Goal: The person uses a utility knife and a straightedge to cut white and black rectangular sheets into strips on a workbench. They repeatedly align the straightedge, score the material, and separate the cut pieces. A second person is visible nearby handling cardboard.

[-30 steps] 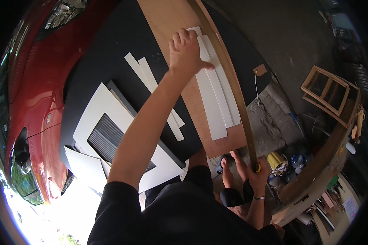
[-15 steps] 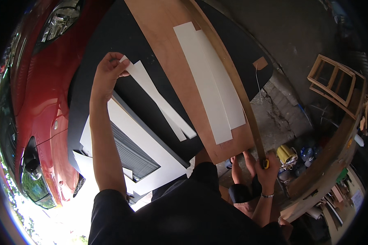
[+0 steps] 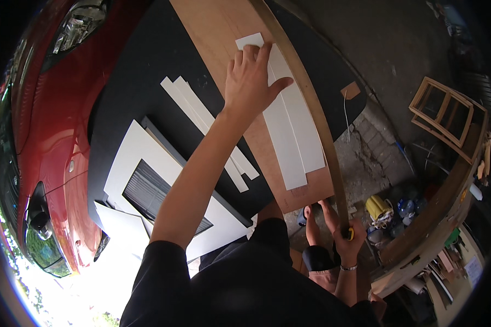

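My left hand (image 3: 253, 79) reaches far out and lies flat, fingers apart, on the top end of long white strips (image 3: 292, 141) that lie side by side on a plywood board (image 3: 218, 32). A long thin wooden lath (image 3: 311, 109) runs along the right edge of the board. My right hand (image 3: 348, 242) is closed around its near end, with something small and yellow at the fingers. Further white strips (image 3: 202, 117) lie to the left on the black table (image 3: 131, 71).
A red car (image 3: 43, 120) stands along the left. White boards around a grey slatted panel (image 3: 147, 188) lie at the table's near left. On the ground to the right are a wooden frame (image 3: 444, 117), a yellow container (image 3: 379, 207), bottles and timber.
My left hand has swung from the loose white strips on the black table back to the strips on the plywood board. My right hand has stayed at the lath's end.
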Demonstrator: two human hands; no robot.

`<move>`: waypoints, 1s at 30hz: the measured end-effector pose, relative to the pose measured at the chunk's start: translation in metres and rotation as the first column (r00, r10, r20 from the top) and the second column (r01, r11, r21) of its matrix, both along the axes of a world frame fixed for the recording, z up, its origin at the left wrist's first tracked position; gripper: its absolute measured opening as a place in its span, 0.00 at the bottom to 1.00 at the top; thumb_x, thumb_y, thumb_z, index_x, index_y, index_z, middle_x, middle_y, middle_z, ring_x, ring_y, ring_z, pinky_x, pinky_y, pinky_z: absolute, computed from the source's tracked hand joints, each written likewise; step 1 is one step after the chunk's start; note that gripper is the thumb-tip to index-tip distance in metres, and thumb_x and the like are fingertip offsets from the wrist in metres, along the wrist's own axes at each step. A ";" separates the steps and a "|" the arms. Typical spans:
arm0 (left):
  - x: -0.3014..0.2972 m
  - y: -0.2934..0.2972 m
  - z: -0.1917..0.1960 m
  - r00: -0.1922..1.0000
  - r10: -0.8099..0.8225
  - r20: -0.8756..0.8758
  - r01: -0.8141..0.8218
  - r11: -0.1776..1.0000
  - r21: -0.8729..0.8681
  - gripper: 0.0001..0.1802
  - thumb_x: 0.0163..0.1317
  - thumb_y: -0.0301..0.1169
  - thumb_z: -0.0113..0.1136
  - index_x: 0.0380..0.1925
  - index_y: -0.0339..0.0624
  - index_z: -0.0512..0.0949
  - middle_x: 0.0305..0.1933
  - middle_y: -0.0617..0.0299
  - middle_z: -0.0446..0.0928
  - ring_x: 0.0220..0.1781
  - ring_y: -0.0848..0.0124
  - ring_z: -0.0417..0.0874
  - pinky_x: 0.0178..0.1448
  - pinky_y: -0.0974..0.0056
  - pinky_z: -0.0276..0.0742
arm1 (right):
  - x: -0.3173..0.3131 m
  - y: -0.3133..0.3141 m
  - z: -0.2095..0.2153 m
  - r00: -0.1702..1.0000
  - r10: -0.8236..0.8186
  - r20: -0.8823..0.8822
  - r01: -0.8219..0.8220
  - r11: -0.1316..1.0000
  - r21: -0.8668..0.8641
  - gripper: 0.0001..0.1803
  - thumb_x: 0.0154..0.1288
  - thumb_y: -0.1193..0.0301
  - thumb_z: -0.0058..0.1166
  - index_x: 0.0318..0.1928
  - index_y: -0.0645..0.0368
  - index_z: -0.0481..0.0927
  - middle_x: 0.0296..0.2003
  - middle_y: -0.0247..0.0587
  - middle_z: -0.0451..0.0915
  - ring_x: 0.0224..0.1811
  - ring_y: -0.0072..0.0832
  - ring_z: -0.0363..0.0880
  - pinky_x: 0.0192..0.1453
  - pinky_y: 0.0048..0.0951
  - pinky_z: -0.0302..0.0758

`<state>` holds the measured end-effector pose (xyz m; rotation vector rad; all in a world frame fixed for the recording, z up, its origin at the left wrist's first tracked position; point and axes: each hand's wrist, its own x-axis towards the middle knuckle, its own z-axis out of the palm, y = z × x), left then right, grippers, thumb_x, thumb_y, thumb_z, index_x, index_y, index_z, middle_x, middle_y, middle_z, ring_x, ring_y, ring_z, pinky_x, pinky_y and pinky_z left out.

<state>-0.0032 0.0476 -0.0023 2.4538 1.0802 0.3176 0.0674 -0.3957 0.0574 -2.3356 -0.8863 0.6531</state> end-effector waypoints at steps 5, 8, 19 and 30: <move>0.024 0.015 0.000 0.979 -0.006 -0.202 0.020 0.998 0.065 0.59 0.39 0.52 0.86 0.70 0.40 0.68 0.65 0.50 0.65 0.68 0.52 0.66 0.71 0.49 0.65 | -0.005 0.002 -0.001 0.999 -0.024 -0.023 0.024 1.000 0.013 0.11 0.50 0.76 0.62 0.30 0.59 0.71 0.25 0.42 0.69 0.27 0.42 0.72 0.32 0.37 0.68; 0.036 0.018 0.002 0.968 0.008 -0.251 -0.003 1.000 0.020 0.57 0.36 0.50 0.88 0.66 0.39 0.71 0.65 0.51 0.64 0.69 0.53 0.65 0.71 0.49 0.64 | -0.008 0.009 -0.001 1.000 -0.015 -0.011 0.016 0.999 0.041 0.11 0.51 0.75 0.63 0.30 0.60 0.71 0.25 0.42 0.69 0.26 0.42 0.72 0.32 0.37 0.67; 0.000 0.072 0.008 0.952 0.176 0.249 0.020 0.777 -0.629 0.23 0.60 0.38 0.76 0.48 0.33 0.80 0.39 0.53 0.85 0.41 0.68 0.86 0.46 0.63 0.82 | -0.009 0.002 -0.001 1.000 -0.026 -0.006 0.026 0.999 0.048 0.11 0.53 0.73 0.65 0.31 0.59 0.73 0.26 0.42 0.71 0.26 0.41 0.73 0.32 0.38 0.68; -0.008 0.094 0.002 0.959 0.176 0.223 0.007 0.770 -0.638 0.23 0.62 0.40 0.75 0.47 0.33 0.82 0.36 0.57 0.85 0.35 0.71 0.84 0.43 0.67 0.80 | -0.020 0.020 -0.001 0.999 -0.043 -0.028 0.045 0.998 0.051 0.11 0.54 0.77 0.62 0.30 0.59 0.70 0.24 0.39 0.69 0.26 0.35 0.71 0.32 0.34 0.65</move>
